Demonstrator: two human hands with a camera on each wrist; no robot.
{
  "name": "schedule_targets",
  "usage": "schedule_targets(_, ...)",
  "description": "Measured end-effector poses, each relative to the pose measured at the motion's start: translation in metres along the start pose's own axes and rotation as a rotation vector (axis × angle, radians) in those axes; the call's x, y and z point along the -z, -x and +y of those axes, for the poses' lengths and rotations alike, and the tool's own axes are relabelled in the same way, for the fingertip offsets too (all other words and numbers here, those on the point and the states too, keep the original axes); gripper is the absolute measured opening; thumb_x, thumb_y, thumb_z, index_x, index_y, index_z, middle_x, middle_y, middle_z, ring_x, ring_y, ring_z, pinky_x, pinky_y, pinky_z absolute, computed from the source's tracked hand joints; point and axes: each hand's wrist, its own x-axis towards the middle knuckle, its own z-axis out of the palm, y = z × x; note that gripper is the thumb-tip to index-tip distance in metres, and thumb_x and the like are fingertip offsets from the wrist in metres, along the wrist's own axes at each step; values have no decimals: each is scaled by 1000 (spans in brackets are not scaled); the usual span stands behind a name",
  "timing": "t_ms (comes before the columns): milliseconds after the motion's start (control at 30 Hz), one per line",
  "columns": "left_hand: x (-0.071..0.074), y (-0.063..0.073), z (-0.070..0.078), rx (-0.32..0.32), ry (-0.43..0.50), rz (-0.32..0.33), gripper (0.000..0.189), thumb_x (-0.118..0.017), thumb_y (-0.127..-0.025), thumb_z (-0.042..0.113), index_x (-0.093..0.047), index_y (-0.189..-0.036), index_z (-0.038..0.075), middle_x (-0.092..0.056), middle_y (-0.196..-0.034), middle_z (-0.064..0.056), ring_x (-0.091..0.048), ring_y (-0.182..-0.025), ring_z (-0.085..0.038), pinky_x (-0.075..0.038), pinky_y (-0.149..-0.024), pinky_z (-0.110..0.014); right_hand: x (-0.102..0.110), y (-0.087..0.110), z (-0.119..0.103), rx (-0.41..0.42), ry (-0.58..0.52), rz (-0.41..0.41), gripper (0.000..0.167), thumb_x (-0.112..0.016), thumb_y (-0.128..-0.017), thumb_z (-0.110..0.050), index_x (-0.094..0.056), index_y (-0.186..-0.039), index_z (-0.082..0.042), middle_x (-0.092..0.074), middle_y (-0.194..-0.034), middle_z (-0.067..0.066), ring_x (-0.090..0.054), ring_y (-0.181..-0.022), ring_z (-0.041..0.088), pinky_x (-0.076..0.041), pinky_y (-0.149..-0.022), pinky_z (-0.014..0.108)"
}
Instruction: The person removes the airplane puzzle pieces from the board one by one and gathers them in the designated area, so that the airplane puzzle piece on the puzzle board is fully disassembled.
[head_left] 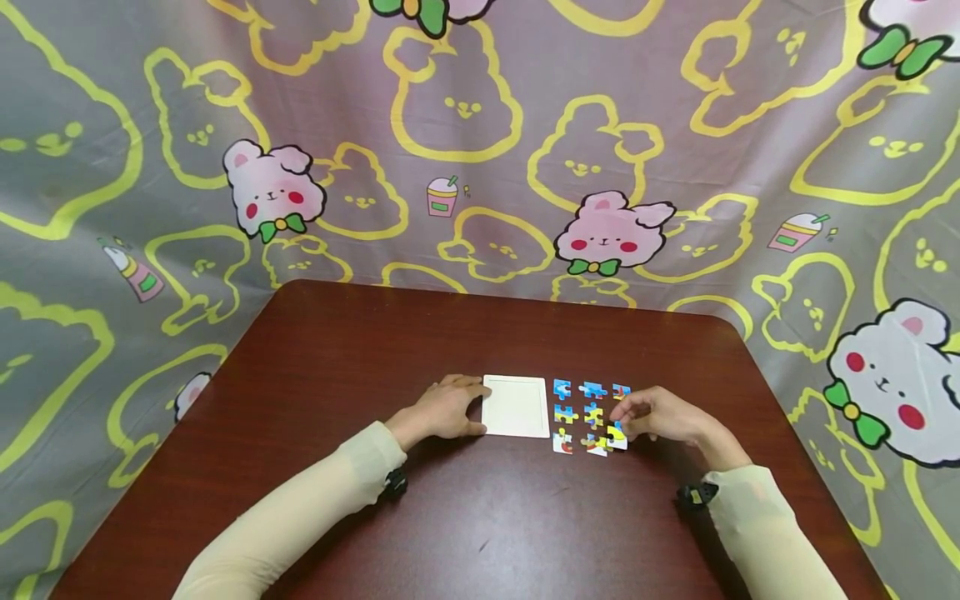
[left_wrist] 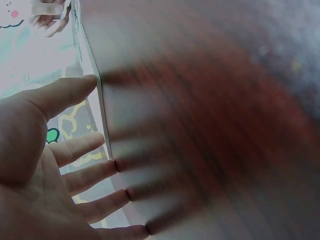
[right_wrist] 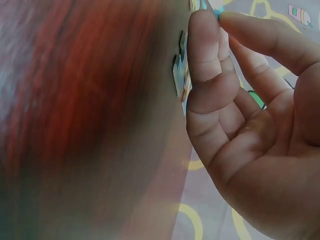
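A square white puzzle tray (head_left: 515, 407) with a raised rim lies flat on the table. My left hand (head_left: 448, 407) rests at its left side, thumb and fingers spread; in the left wrist view the thumb touches the tray's edge. To the right of the tray are several jigsaw puzzle pieces (head_left: 564, 414), laid out in loose rows, blue, yellow and white. My right hand (head_left: 660, 417) pinches one yellow, white and blue puzzle piece (head_left: 617, 437) at the lower right of the group. In the right wrist view, only a bluish bit of it shows between thumb and finger.
The dark red-brown wooden table (head_left: 360, 358) has rounded far corners. A grey curtain (head_left: 487, 83) with yellow outlines and cartoon rabbits hangs around its back and sides. Each wrist carries a small black device, one by the left cuff (head_left: 396, 483) and one by the right.
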Motion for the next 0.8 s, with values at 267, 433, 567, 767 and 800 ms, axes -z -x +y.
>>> schedule_targets(267, -1, -1, 0, 14, -3, -8, 64, -75, -87, 42, -53, -144, 22, -41, -158, -6, -34, -147, -34, -33, -113, -65, 4, 6, 8, -8, 5, -20, 18, -73, -85, -7, -72, -103, -5, -69, -87, 11, -58, -70, 18, -45, -52, 29)
schedule_targets(433, -1, -1, 0, 16, -4, -10, 64, -75, -86, 42, -53, -144, 22, -41, -158, -6, -34, -147, -34, -34, -113, -64, 3, 7, 10, -5, 31, -37, 18, -72, -84, -5, -72, -102, -5, -67, -85, 8, -58, -68, 17, -41, -50, 26)
schedule_targets(567, -1, -1, 0, 11, -2, -8, 64, -75, -86, 42, -53, -143, 22, -42, -158, -6, -34, -147, -34, -34, -112, -65, 3, 7, 8, -12, 33, -38, 19, -72, -83, -5, -72, -102, -4, -67, -83, 7, -57, -67, 17, -38, -50, 24)
schedule_targets(767, 0, -1, 1, 3, -1, -4, 64, -75, -87, 41, -53, -143, 21, -42, -158, -8, -34, -147, -35, -34, -112, -66, 3, 7, 6, -33, 24, -35, 19, -73, -84, -5, -72, -102, -4, -69, -83, 8, -58, -67, 17, -37, -50, 24)
schedule_targets(800, 0, -1, 1, 3, 0, -3, 64, -75, -87, 41, -54, -143, 21, -42, -158, -8, -34, -147, -35, -34, -112, -66, 3, 7, 6, -36, 25, -33, 19, -73, -84, -5, -72, -102, -4, -69, -84, 8, -58, -67, 17, -37, -50, 24)
